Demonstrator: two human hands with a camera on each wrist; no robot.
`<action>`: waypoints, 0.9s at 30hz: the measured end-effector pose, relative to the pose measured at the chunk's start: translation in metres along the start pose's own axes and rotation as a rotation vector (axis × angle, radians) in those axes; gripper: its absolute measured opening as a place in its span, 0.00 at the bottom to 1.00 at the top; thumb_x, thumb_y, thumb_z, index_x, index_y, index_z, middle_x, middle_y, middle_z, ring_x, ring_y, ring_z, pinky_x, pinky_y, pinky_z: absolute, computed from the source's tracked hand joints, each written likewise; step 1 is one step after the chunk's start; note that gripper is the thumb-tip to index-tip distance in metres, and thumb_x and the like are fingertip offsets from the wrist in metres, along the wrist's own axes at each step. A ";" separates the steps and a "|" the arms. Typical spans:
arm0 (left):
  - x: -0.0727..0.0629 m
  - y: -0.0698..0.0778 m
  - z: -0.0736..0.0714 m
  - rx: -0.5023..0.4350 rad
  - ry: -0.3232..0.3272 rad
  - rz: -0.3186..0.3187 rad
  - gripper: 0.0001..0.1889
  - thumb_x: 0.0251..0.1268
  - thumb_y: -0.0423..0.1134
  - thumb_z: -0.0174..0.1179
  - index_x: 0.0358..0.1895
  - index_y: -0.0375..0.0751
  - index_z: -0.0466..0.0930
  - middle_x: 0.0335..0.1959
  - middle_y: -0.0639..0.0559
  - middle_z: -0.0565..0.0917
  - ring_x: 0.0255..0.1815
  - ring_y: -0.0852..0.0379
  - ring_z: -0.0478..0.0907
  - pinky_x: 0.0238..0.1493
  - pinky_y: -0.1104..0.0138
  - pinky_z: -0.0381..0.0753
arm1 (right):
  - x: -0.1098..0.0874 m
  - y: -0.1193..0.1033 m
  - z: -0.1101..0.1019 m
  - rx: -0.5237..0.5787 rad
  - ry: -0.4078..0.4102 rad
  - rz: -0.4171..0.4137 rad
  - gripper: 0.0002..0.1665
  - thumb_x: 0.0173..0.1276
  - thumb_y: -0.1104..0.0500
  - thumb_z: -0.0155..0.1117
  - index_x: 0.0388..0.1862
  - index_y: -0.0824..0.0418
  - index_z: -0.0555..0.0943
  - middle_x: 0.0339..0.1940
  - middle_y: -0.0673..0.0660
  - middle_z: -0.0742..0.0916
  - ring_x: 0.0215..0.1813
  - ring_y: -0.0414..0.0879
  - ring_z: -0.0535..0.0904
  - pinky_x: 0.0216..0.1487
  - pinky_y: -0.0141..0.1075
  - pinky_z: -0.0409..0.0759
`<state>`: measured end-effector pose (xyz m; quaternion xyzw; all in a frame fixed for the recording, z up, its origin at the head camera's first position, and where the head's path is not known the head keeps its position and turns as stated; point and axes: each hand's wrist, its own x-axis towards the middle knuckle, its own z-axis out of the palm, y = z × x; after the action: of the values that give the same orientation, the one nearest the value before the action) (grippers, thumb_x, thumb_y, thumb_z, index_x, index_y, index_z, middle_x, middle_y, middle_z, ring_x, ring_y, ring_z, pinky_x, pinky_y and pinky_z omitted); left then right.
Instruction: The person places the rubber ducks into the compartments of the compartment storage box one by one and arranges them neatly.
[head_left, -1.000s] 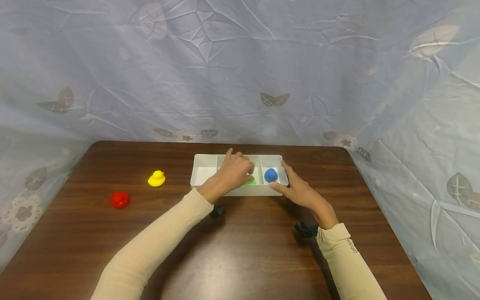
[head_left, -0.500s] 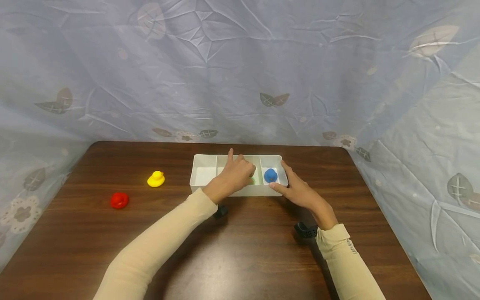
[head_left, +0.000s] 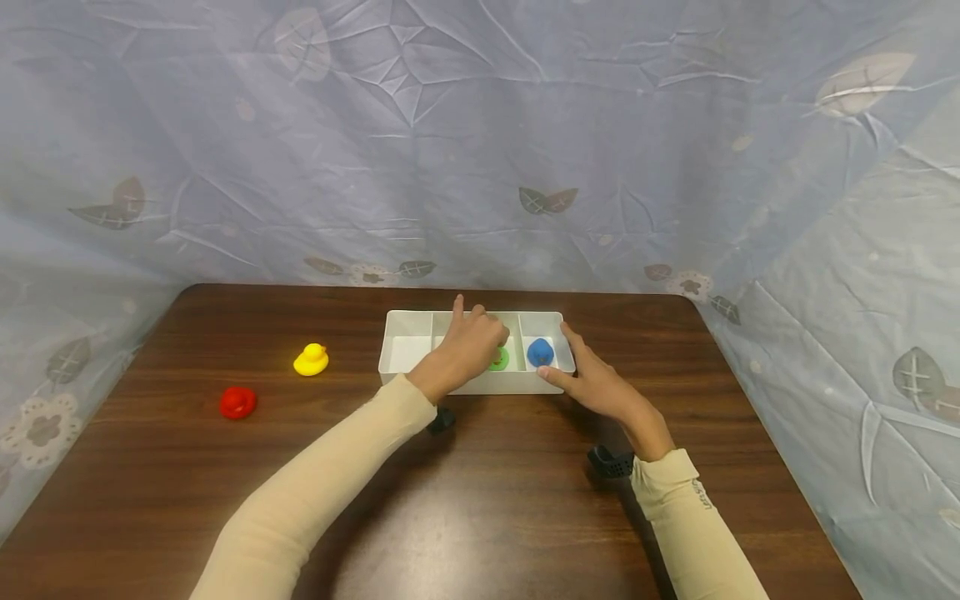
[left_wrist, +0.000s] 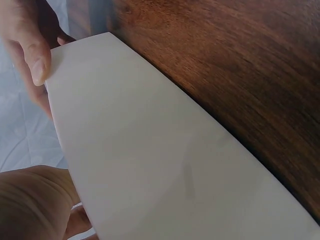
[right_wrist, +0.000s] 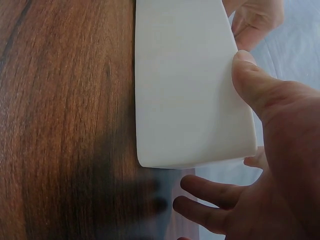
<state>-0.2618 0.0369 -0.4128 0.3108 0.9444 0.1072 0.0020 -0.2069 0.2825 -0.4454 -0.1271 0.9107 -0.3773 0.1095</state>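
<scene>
A white divided tray (head_left: 406, 380) lies lengthwise across the table. My left hand (head_left: 468, 346) reaches down into its middle compartment with curled fingers and grips a small green rubber duck (head_left: 500, 360); the fingertips are mostly hidden behind the hand. A blue rubber duck (head_left: 540, 352) sits in the right compartment. At the tray's right end my right hand (head_left: 596, 382) holds the rim, its thumb (right_wrist: 250, 75) on the front edge and a finger round the far corner. Two lower fingers (right_wrist: 210, 192) stick out past the end, apart from the tray.
A yellow rubber duck (head_left: 311, 360) and a red rubber duck (head_left: 237, 402) rest on the dark wooden table (head_left: 465, 500), left of the tray. Patterned fabric (head_left: 480, 150) hangs behind the table and along both sides.
My left hand has shifted slightly within the middle compartment; its thumb has gone out of sight and more of the green duck shows. The right hand keeps its hold on the tray.
</scene>
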 end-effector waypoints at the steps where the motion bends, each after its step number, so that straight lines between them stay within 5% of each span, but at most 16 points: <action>1: 0.000 0.000 0.001 0.000 0.008 0.001 0.07 0.69 0.32 0.70 0.30 0.45 0.87 0.36 0.49 0.91 0.60 0.42 0.81 0.84 0.28 0.46 | 0.000 0.000 0.000 0.002 0.000 0.002 0.60 0.82 0.40 0.59 0.90 0.60 0.33 0.90 0.69 0.52 0.84 0.66 0.61 0.84 0.68 0.59; 9: -0.004 -0.001 -0.001 -0.012 0.019 0.006 0.02 0.68 0.33 0.71 0.40 0.44 0.90 0.42 0.48 0.92 0.61 0.41 0.80 0.84 0.27 0.48 | -0.001 0.000 0.000 -0.008 0.004 0.002 0.59 0.82 0.40 0.59 0.90 0.60 0.34 0.89 0.70 0.53 0.83 0.66 0.62 0.83 0.68 0.59; 14: -0.009 -0.001 -0.012 0.001 0.038 0.004 0.12 0.70 0.36 0.71 0.54 0.44 0.90 0.55 0.46 0.91 0.66 0.40 0.79 0.84 0.28 0.49 | 0.000 0.000 0.000 0.000 0.010 0.002 0.60 0.82 0.40 0.60 0.90 0.60 0.34 0.89 0.71 0.54 0.84 0.67 0.62 0.83 0.68 0.60; 27: -0.030 -0.021 -0.033 -0.047 0.098 -0.065 0.19 0.72 0.43 0.71 0.63 0.47 0.85 0.62 0.47 0.86 0.72 0.38 0.76 0.84 0.30 0.52 | 0.001 0.001 0.001 0.019 0.003 -0.003 0.61 0.81 0.40 0.61 0.90 0.61 0.33 0.90 0.70 0.50 0.87 0.68 0.56 0.85 0.67 0.57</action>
<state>-0.2518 -0.0037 -0.3866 0.2742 0.9502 0.1445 -0.0335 -0.2073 0.2826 -0.4469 -0.1270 0.9072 -0.3862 0.1087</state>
